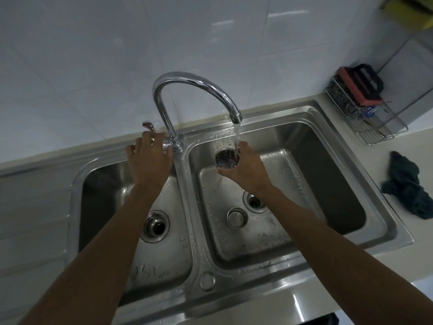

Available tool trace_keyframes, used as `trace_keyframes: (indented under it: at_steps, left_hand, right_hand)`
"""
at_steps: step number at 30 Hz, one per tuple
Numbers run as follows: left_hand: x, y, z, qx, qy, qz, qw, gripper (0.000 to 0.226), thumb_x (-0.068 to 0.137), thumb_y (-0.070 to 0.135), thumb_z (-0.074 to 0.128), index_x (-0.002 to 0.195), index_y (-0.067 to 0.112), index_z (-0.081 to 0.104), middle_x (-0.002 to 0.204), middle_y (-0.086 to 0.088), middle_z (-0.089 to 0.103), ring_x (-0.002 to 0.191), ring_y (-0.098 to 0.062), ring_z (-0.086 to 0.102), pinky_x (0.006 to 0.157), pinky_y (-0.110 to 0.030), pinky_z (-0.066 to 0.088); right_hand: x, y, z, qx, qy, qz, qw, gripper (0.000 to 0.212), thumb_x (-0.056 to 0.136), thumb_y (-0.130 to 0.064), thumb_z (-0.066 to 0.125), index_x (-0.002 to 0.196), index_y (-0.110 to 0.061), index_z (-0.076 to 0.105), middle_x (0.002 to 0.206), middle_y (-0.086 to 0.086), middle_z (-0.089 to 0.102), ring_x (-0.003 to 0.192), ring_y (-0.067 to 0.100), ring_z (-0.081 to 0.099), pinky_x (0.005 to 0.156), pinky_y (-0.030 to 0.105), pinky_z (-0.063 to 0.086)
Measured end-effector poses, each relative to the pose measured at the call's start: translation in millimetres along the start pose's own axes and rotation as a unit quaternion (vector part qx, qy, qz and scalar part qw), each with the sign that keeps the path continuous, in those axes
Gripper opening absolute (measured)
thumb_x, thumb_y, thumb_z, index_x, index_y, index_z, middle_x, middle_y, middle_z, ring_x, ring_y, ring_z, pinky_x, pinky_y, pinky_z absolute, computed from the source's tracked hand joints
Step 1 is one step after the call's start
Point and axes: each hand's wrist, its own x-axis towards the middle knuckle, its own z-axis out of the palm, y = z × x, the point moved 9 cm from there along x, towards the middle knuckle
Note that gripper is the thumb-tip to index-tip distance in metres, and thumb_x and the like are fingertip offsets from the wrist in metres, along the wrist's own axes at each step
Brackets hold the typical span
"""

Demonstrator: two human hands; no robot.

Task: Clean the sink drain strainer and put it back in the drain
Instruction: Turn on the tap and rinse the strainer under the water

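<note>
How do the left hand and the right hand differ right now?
The left hand touches the faucet handle, while the right hand grips the drain strainer. The left hand is away from the water stream; the right hand holds the strainer under it. Both reach over the double sink.

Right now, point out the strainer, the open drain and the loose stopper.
strainer (226, 158), head view, perforated inner wall.
open drain (255, 202), head view, dark opening.
stopper (237, 217), head view, flat top.

Glossy white tiled wall (93, 55), pale countertop (419, 249), wire rack (379, 130) in the right corner, dim light.
</note>
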Motion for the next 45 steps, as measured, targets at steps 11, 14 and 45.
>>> trace_keyframes:
  at_steps: [11,14,45]
  left_hand:
    - [-17,9,0,-0.012,-0.045,0.017,0.999,0.031,0.092,0.025,0.064,0.121,0.015,0.065,0.113,-0.011,0.066,0.101,-0.035,0.067,0.09,-0.05,0.045]
    - [-18,13,-4,-0.011,-0.05,0.021,0.998,0.033,0.093,0.028,0.063,0.124,0.015,0.063,0.114,-0.01,0.065,0.103,-0.034,0.066,0.092,-0.051,0.046]
    - [-27,29,-6,-0.011,-0.092,0.032,0.995,0.034,0.098,0.032,0.056,0.129,0.02,0.061,0.125,-0.007,0.06,0.112,-0.03,0.062,0.097,-0.046,0.041]
  right_hand:
    - [-18,56,20,0.359,-0.07,0.27,0.891,0.06,0.076,-0.055,0.081,0.108,-0.006,0.07,0.104,0.011,0.075,0.087,0.019,0.075,0.072,0.03,0.062]
    - [-36,58,44,0.585,-0.088,0.4,0.7,0.057,0.083,-0.045,0.079,0.118,-0.002,0.063,0.117,0.026,0.064,0.092,0.031,0.07,0.078,0.042,0.062]
    - [-18,3,-19,-0.054,0.027,-0.003,0.998,0.084,0.066,-0.05,0.089,0.134,-0.017,0.052,0.127,0.004,0.057,0.112,0.02,0.057,0.095,0.034,0.05]
